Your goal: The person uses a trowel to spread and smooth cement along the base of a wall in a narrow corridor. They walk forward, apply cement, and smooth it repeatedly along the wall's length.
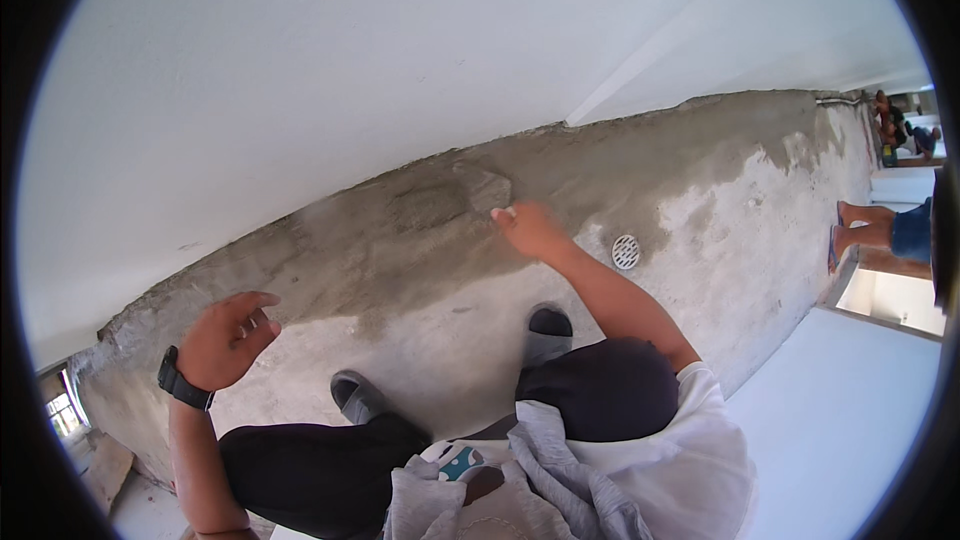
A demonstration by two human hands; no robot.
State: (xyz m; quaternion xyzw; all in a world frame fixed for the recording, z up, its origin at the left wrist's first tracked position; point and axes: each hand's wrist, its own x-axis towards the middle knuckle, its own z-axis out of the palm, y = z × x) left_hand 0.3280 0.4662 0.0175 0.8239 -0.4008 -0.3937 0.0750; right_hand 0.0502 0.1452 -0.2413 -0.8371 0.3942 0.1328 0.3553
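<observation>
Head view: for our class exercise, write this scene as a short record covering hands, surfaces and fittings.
left hand: raised, fingers loosely curled, seemingly empty
right hand: closed, apparently on a flat grey trowel
floor strip: darker, damp-looking, along the wall's base
wall: white
drain cover: round, white, slotted

A round, slotted white drain cover (625, 252) anchors the scene, a smooth white wall (300, 70) rising beyond it. Well to the cover's right stands a person (868, 236) in blue shorts (912, 232); farther off on that side, other people (890, 125) appear small and indistinct. A pale, flat surface (835, 410) spreads right of and nearer than the cover; far to its left, a bright window (65, 412) shows beside a brown board (108, 470).
</observation>
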